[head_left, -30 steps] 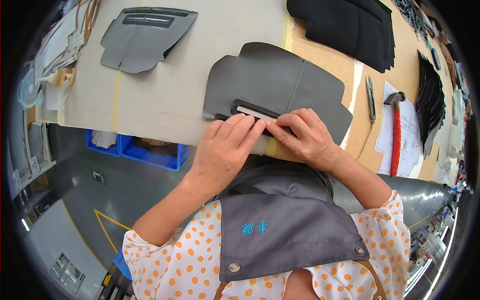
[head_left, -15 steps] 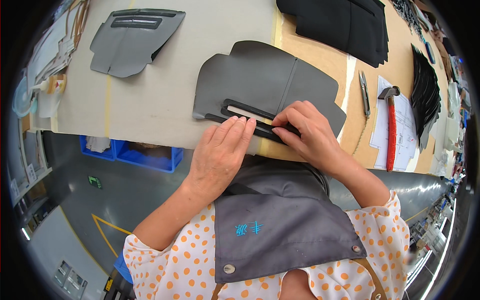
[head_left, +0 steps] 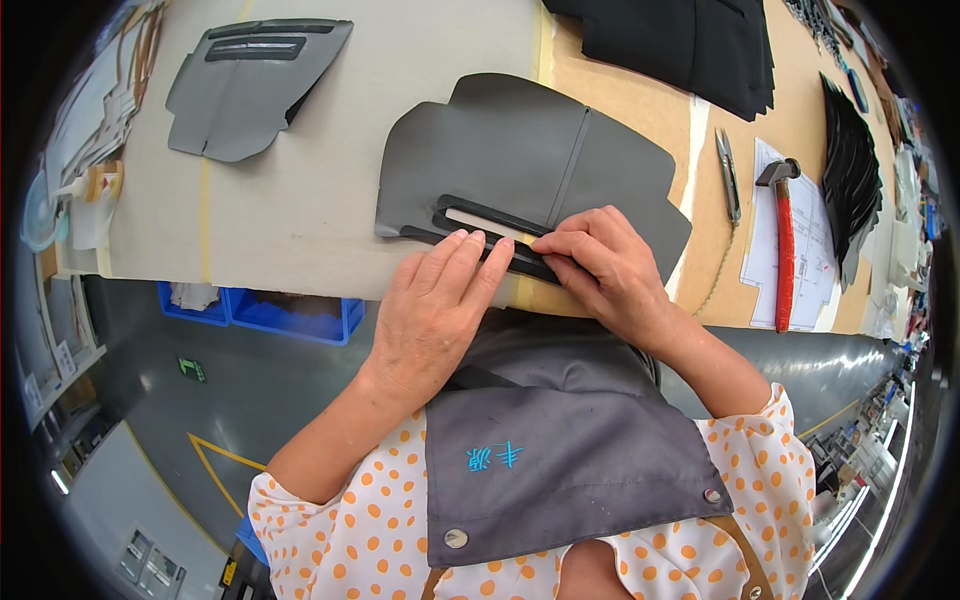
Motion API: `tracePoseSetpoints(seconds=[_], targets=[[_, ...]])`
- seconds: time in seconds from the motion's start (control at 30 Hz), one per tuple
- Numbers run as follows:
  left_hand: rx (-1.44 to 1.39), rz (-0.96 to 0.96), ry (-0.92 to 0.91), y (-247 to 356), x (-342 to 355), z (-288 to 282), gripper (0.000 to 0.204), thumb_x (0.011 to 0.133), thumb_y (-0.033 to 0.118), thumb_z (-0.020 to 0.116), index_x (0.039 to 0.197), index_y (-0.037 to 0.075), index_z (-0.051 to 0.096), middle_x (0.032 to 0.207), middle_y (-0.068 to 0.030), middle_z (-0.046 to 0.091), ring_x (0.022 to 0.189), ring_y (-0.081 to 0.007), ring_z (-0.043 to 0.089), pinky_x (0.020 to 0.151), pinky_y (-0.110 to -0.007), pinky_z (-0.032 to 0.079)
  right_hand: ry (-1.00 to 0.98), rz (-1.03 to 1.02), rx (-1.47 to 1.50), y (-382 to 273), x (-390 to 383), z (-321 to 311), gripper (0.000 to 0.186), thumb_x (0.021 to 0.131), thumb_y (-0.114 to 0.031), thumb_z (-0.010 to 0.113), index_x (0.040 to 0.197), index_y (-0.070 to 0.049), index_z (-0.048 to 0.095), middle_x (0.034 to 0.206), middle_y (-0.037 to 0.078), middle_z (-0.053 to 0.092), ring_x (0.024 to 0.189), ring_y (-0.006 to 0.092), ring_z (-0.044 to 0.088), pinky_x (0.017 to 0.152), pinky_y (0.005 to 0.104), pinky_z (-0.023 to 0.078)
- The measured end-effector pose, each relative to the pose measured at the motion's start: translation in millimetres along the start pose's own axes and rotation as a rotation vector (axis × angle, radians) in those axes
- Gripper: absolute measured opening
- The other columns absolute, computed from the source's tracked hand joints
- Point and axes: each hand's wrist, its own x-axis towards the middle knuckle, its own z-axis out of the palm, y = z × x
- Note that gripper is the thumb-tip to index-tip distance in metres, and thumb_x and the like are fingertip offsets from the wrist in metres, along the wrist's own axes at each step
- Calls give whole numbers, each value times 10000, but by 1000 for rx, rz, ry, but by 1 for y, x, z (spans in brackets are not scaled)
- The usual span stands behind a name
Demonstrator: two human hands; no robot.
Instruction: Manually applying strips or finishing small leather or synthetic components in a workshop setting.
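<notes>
A grey sheet panel (head_left: 490, 140), perhaps leather, lies on the table before me, a seam line crossing it. Near its front edge is a long slot bordered by black edging (head_left: 492, 213). My left hand (head_left: 428, 315) rests with fingers stretched out and slightly spread on the edging between slot and front edge. Just to its right, my right hand (head_left: 615, 270) pinches that edging between thumb and forefinger. The other fingers of my right hand curl above the panel, and parts of the front edge are hidden under both hands.
A similar grey panel (head_left: 255, 95) lies far left, and stacked black pieces (head_left: 680, 45) lie at the back. To the right are thread snips (head_left: 728, 175), a red-handled hammer (head_left: 784, 250) on paper, and fanned black sheets (head_left: 848, 180). Blue bins (head_left: 290, 318) stand below the table edge.
My right thumb and forefinger have shifted slightly left along the edging, closer to my left fingers. My left forefinger is spread a little more. The whole view has shifted slightly.
</notes>
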Motion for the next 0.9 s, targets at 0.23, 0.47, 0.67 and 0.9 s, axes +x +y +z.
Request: tracePoseSetpoints(seconds=[0.23, 0.47, 0.67, 0.9], targets=[[3, -20, -4, 2, -1, 0, 499, 887, 1, 600, 1375, 94, 656, 1289, -80, 613, 1249, -234, 597, 1005, -377, 458, -107, 165, -5, -14, 4, -4, 238, 830, -49, 786, 1037, -56, 668, 885, 68, 628, 841, 265, 594, 776, 382, 471], [15, -21, 7, 3, -1, 1, 498, 891, -4, 596, 1375, 95, 657, 1295, -79, 611, 1248, -238, 600, 993, -376, 465, -26, 170, -13, -15, -4, 1, 217, 852, -78, 776, 1038, -63, 666, 878, 65, 621, 832, 264, 586, 762, 379, 457], [-12, -27, 22, 3, -2, 1, 499, 889, -16, 588, 1371, 88, 657, 1294, -83, 610, 1245, -243, 601, 994, -378, 458, -68, 171, -30, -15, 1, -2, 159, 873, -92, 755, 984, -69, 644, 850, 71, 592, 816, 273, 575, 743, 390, 451], [-5, -74, 34, 11, 3, 3, 511, 890, -20, 581, 1390, 72, 633, 1289, -90, 609, 1234, -244, 604, 1000, -384, 449, -114, 68, -216, -10, 23, -16, 142, 876, -100, 740, 902, -81, 602, 850, 59, 592, 815, 262, 576, 735, 375, 417]])
